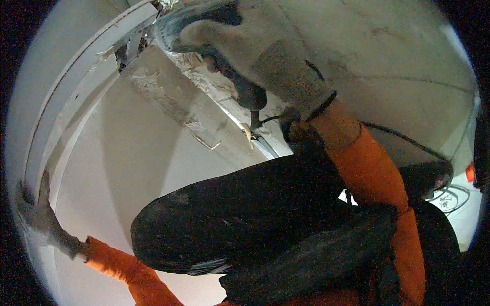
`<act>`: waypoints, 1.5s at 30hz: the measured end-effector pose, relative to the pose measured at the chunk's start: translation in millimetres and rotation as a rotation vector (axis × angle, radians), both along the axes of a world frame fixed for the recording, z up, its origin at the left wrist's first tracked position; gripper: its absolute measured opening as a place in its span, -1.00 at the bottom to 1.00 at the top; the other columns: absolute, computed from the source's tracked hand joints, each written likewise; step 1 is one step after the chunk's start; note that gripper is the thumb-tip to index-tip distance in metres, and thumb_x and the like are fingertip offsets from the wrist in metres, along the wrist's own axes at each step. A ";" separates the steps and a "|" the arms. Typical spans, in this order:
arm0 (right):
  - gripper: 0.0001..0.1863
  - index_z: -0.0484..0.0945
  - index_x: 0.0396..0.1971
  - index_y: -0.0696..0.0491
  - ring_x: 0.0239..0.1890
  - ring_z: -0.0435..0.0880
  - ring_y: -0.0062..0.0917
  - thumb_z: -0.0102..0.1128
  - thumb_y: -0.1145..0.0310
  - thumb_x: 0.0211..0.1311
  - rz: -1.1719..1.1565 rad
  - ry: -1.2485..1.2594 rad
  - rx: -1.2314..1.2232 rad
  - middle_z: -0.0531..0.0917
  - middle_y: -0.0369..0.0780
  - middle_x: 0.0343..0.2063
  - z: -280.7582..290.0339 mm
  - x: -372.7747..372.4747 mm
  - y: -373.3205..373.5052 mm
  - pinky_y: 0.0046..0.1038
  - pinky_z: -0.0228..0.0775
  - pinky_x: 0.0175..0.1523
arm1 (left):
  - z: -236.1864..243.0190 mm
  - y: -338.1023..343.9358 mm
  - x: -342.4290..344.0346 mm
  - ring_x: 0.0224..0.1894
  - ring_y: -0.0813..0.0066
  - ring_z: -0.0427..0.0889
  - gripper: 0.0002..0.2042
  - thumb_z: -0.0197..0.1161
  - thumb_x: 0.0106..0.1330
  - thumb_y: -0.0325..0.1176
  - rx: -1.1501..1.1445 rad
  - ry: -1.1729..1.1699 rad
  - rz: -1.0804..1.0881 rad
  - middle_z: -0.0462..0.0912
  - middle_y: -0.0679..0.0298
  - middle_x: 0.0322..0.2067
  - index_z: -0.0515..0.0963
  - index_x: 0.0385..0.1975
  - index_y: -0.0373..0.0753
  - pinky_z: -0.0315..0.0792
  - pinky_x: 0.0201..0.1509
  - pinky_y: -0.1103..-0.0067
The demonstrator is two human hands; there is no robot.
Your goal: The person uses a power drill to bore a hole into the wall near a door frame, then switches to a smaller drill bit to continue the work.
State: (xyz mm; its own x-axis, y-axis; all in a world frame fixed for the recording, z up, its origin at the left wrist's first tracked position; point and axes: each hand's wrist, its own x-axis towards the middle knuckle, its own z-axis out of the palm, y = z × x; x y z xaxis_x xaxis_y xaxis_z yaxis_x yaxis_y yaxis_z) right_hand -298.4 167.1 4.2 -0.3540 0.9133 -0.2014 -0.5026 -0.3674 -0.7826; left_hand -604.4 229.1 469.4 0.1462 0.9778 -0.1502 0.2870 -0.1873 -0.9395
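Observation:
My right hand [229, 46], in a dusty grey glove, is closed around a dark corded power tool [247, 94] at the upper middle. The tool's dusty teal-grey body [171, 30] points to the upper left, and its front end lies against a broken corner of the wall by a white frame [102, 48]; its tip is hard to make out. My left hand [46, 224], also gloved, is at the far left with its thumb side up along the frame's lower part. It appears to grip the frame's edge; most of its fingers are hidden.
A dark gap [125, 53] opens at the frame's end. Chipped plaster [153, 84] and rubble [189, 64] lie along the wall's base. The tool's black cord [403, 135] runs to the right behind my forearm. My bent knee [163, 224] fills the middle. Coiled cable [454, 199] lies at right.

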 end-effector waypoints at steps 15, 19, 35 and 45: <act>-0.69 0.66 0.02 0.20 -0.08 0.69 -0.57 0.28 0.35 0.40 -0.097 0.330 -0.356 0.78 -0.23 -0.14 -67.5 54.2 11.8 -0.50 0.51 0.11 | -369.8 4.3 70.8 0.03 0.05 0.67 -0.70 0.13 0.48 -0.25 -0.646 -0.234 0.126 0.73 0.08 -0.10 0.59 0.11 -0.15 0.55 -0.01 0.24; -0.52 0.69 -0.05 0.19 -0.49 0.73 -0.54 0.43 0.06 0.29 0.062 0.031 -0.538 0.74 -0.20 -0.38 -67.1 75.6 15.7 -0.48 0.66 -0.31 | -428.6 -38.0 71.9 0.09 0.04 0.65 -0.68 0.09 0.50 -0.26 -0.387 -1.117 0.770 0.66 0.02 0.07 0.56 0.16 -0.18 0.57 0.04 0.27; -0.61 0.67 0.07 0.17 -0.11 0.67 -0.58 0.31 0.21 0.40 0.059 0.020 -0.497 0.77 -0.27 -0.13 -63.8 71.8 15.5 -0.54 0.47 0.09 | -474.7 -25.9 17.9 -0.08 0.10 0.65 -0.71 0.10 0.50 -0.18 -0.288 -0.727 0.439 0.66 0.05 -0.11 0.61 0.04 -0.17 0.53 0.12 0.27; -0.42 0.70 0.07 0.06 -0.32 0.62 -0.59 0.32 -0.13 0.31 0.167 -0.193 -0.419 0.72 -0.31 -0.36 -54.7 84.7 17.3 -0.49 0.47 -0.15 | -460.5 -49.0 23.8 -0.18 0.14 0.65 -0.71 0.12 0.49 -0.14 -0.267 -0.680 0.413 0.66 0.06 -0.22 0.64 -0.03 -0.16 0.51 0.17 0.26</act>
State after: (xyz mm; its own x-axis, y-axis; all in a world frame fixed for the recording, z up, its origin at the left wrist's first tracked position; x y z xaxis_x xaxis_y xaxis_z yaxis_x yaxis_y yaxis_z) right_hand -213.7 184.4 -50.5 -0.4085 0.6737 -0.6158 -0.2702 -0.7337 -0.6235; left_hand -580.6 180.1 8.9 -0.0739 0.9167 -0.3926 0.8690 -0.1339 -0.4763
